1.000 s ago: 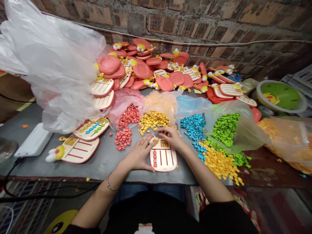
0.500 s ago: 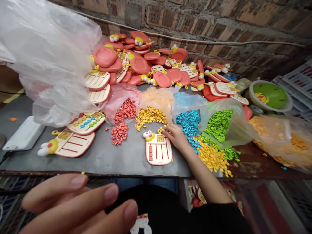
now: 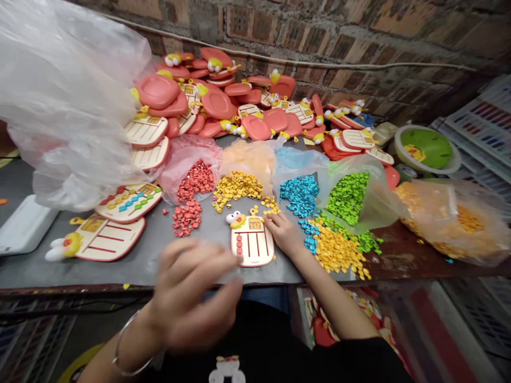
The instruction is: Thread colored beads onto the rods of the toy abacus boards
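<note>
On the grey tabletop (image 3: 159, 266), a heap of red pieces (image 3: 187, 218) lies left of the hands. The blurred left hand (image 3: 191, 292) is curled in mid-air over the near edge, its fingers too smeared to tell whether they hold anything. The cream duck-headed board (image 3: 252, 247) sits flat, carrying a column of red pieces (image 3: 239, 247). The right hand (image 3: 284, 234) rests at the board's far right corner, fingers slightly spread, gripping nothing visible, beside loose yellow pieces (image 3: 269, 206).

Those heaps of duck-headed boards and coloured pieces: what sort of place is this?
Probably a small workshop putting together children's toys. Heaps of duck-headed plastic boards lie beside open bags of colour-sorted pieces, like the green ones, and the wall behind is bare brick.
</note>
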A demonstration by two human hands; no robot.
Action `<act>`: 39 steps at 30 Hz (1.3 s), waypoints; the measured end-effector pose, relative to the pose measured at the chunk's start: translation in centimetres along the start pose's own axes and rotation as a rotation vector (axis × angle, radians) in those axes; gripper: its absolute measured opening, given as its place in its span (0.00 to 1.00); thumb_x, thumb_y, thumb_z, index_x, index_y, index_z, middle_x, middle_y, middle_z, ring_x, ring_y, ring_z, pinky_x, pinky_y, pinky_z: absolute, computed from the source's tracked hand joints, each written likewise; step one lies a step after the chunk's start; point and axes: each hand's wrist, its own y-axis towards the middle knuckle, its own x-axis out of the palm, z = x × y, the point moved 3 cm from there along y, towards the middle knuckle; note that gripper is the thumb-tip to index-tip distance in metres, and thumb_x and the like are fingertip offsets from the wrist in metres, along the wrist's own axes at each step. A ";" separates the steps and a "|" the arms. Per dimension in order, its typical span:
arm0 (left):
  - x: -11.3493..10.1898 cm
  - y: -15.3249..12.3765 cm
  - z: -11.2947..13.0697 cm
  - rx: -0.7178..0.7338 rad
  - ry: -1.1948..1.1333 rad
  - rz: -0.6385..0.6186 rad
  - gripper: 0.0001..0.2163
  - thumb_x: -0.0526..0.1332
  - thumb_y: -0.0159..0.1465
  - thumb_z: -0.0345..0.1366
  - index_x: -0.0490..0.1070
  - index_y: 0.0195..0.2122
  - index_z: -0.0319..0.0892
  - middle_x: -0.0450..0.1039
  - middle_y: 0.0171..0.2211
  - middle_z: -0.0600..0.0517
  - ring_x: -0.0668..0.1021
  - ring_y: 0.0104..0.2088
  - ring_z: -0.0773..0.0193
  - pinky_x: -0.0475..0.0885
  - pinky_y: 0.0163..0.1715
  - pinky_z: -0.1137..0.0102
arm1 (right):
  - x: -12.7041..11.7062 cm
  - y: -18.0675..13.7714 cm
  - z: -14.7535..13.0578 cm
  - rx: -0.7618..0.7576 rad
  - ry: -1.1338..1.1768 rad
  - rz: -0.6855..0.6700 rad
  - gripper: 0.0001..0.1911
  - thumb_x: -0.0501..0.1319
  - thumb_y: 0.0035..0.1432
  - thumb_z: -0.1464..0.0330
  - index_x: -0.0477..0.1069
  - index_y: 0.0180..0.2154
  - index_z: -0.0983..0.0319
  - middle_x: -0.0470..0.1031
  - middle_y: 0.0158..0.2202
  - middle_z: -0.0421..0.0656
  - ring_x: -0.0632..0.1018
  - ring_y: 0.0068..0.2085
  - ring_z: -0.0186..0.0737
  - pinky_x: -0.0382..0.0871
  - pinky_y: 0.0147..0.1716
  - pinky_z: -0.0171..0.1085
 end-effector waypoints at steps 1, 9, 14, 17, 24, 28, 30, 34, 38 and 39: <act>2.1 1.4 -1.3 0.011 0.015 -0.107 0.22 0.63 0.59 0.34 0.64 0.54 0.53 0.72 0.54 0.50 0.73 0.52 0.54 0.64 0.55 0.52 | 0.0 0.0 0.0 -0.012 -0.014 0.013 0.14 0.53 0.65 0.76 0.75 0.46 0.64 0.76 0.43 0.53 0.74 0.44 0.47 0.72 0.44 0.44; 12.9 0.6 -8.5 -0.099 0.038 -0.644 0.48 0.66 0.46 0.65 0.60 0.62 0.40 0.48 0.68 0.37 0.52 0.66 0.39 0.49 0.63 0.47 | 0.3 0.7 0.2 -0.012 0.107 0.075 0.11 0.55 0.65 0.74 0.76 0.40 0.61 0.77 0.41 0.48 0.75 0.43 0.44 0.73 0.42 0.42; 13.3 0.1 -9.1 -0.090 -0.018 -0.592 0.49 0.61 0.46 0.70 0.61 0.62 0.41 0.51 0.67 0.38 0.54 0.65 0.39 0.50 0.62 0.48 | 0.0 0.4 0.5 -0.036 0.154 0.076 0.12 0.55 0.65 0.73 0.75 0.45 0.61 0.77 0.44 0.49 0.75 0.44 0.45 0.74 0.41 0.43; 13.4 0.0 -9.4 -0.084 -0.028 -0.573 0.49 0.60 0.46 0.71 0.61 0.63 0.42 0.50 0.67 0.39 0.54 0.65 0.40 0.50 0.62 0.49 | -0.2 0.1 0.5 -0.018 0.200 0.089 0.12 0.55 0.65 0.73 0.75 0.45 0.60 0.77 0.45 0.49 0.75 0.43 0.46 0.74 0.41 0.45; 13.5 -0.2 -9.5 -0.080 -0.020 -0.563 0.49 0.59 0.46 0.72 0.61 0.63 0.42 0.52 0.67 0.40 0.54 0.65 0.40 0.50 0.61 0.50 | -0.4 -0.1 -0.2 -0.005 0.179 0.074 0.13 0.53 0.66 0.73 0.75 0.45 0.60 0.76 0.45 0.50 0.74 0.44 0.46 0.74 0.41 0.45; 13.6 -0.2 -9.5 -0.088 -0.013 -0.572 0.49 0.58 0.46 0.72 0.61 0.63 0.44 0.52 0.67 0.41 0.55 0.65 0.41 0.50 0.61 0.50 | -0.3 -0.1 -0.4 0.013 0.177 0.115 0.11 0.53 0.66 0.72 0.75 0.41 0.59 0.76 0.43 0.49 0.74 0.43 0.45 0.73 0.40 0.43; 13.6 -0.3 -9.5 -0.091 -0.007 -0.574 0.50 0.58 0.46 0.72 0.61 0.63 0.44 0.51 0.67 0.41 0.55 0.65 0.41 0.49 0.62 0.51 | 0.0 0.0 -0.2 0.061 0.222 0.141 0.10 0.54 0.66 0.72 0.75 0.38 0.59 0.76 0.41 0.48 0.75 0.42 0.44 0.73 0.39 0.43; 13.6 -0.3 -9.5 -0.087 0.003 -0.580 0.50 0.58 0.46 0.72 0.61 0.63 0.43 0.51 0.68 0.41 0.55 0.65 0.41 0.50 0.61 0.51 | 0.0 0.2 0.1 0.141 0.338 0.162 0.09 0.55 0.64 0.73 0.74 0.36 0.60 0.76 0.38 0.47 0.75 0.40 0.43 0.72 0.39 0.42; 13.6 -0.3 -9.4 -0.095 0.002 -0.575 0.50 0.58 0.46 0.72 0.61 0.63 0.43 0.51 0.68 0.41 0.55 0.65 0.40 0.51 0.61 0.50 | -0.6 -0.5 -0.1 0.122 0.406 0.112 0.09 0.56 0.64 0.73 0.74 0.35 0.60 0.76 0.38 0.46 0.76 0.40 0.43 0.72 0.40 0.43; 13.6 -0.3 -9.4 -0.100 0.000 -0.574 0.50 0.58 0.45 0.73 0.61 0.63 0.43 0.51 0.68 0.41 0.55 0.65 0.40 0.51 0.61 0.50 | -0.8 -0.8 -0.2 0.126 0.432 0.097 0.08 0.57 0.64 0.73 0.74 0.35 0.60 0.77 0.38 0.46 0.77 0.40 0.43 0.72 0.41 0.43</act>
